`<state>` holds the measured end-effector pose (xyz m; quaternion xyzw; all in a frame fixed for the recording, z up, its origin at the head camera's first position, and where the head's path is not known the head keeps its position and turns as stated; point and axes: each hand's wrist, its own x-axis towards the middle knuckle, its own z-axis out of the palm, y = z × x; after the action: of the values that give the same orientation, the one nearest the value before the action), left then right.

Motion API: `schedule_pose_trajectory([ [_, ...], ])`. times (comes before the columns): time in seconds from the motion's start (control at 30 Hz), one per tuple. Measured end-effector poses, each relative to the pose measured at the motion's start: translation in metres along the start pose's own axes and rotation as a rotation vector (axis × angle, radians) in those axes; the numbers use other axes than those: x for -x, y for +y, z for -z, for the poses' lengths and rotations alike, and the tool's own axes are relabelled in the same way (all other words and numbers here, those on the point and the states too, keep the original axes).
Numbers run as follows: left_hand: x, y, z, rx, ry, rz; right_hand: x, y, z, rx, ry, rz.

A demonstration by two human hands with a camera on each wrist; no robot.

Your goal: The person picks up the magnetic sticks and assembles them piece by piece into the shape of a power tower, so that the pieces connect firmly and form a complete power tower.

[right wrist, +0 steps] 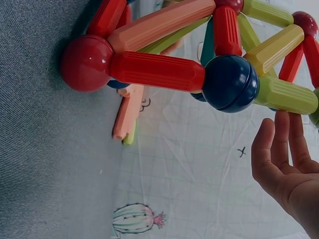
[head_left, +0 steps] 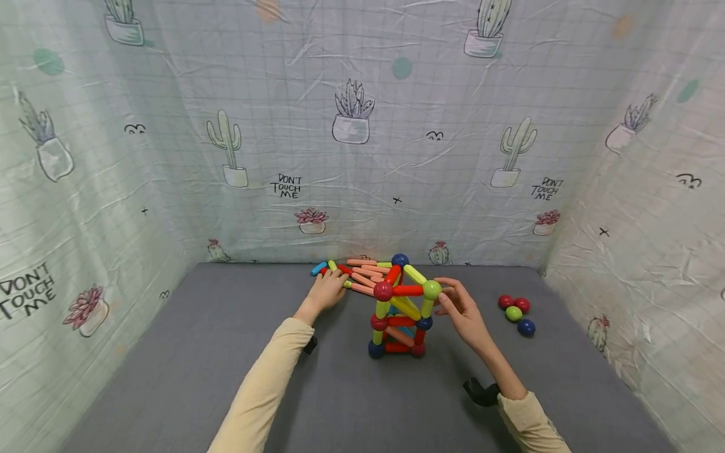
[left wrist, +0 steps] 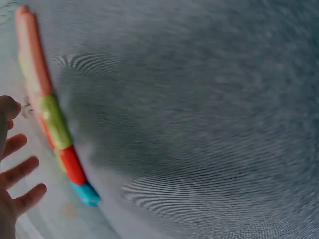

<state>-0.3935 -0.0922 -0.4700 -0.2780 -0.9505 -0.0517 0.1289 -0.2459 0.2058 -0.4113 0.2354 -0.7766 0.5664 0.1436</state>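
Observation:
A tower of magnetic building rods and balls (head_left: 405, 290) stands on the grey table, with red, salmon and yellow-green rods joined by red, blue and green balls. Beside its upper right side is my right hand (head_left: 463, 314). Its fairly straight fingertips touch a yellow-green rod (right wrist: 288, 94) under the top green ball (head_left: 432, 289). Left of the tower, my left hand (head_left: 327, 290) reaches over the near left end of a pile of loose rods (head_left: 362, 263). In the left wrist view its fingers (left wrist: 22, 172) are spread, with no rod seen between them.
Several loose balls, red, green and blue (head_left: 526, 327), lie on the table at the right. A blue rod (head_left: 319, 269) sits at the pile's left end. Behind the table hangs a cloth (head_left: 396, 163) printed with cacti, which also runs along both sides.

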Motion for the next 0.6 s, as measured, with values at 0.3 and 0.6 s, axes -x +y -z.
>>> schedule_pose_trajectory([
  [0.3,0.0021,-0.0042,-0.0091,-0.09,-0.165,0.047,-0.0004,0.0015,0.0008,0.014,-0.008,-0.001],
  [0.6,0.0056,0.0025,-0.0072,-0.216,-0.118,-0.01,-0.0005,-0.0001,0.0013,0.012,-0.01,0.006],
])
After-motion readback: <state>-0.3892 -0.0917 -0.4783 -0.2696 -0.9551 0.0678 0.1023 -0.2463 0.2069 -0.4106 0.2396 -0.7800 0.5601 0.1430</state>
